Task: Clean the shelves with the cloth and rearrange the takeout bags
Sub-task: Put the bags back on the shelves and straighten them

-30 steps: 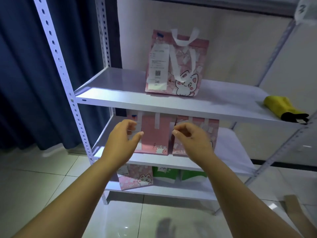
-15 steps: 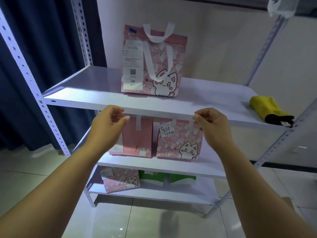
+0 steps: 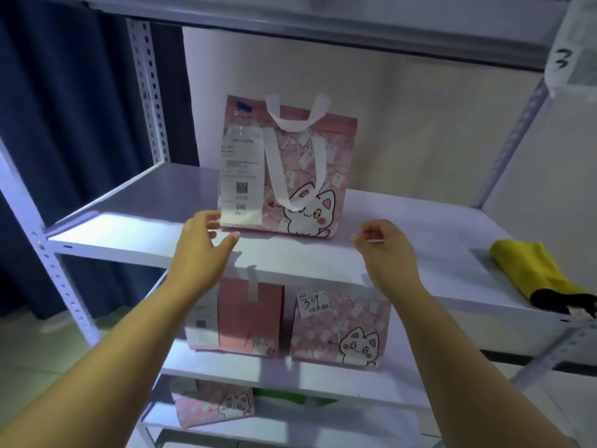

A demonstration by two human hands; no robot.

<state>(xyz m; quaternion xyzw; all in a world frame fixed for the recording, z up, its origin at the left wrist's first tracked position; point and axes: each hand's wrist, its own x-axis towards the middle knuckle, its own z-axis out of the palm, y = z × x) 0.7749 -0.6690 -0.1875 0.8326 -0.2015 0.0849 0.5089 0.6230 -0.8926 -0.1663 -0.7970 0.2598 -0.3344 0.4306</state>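
Now left hand (image 3: 200, 250) beside upright bag (image 3: 290, 169), right hand (image 3: 387, 250) near

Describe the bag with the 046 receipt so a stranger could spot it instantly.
Start at the white metal rack beside the dark curtain. On the shelf that also holds a yellow cloth, a pink cat bag stands alone. Only it shows a looped white handle and a long receipt reading 046.
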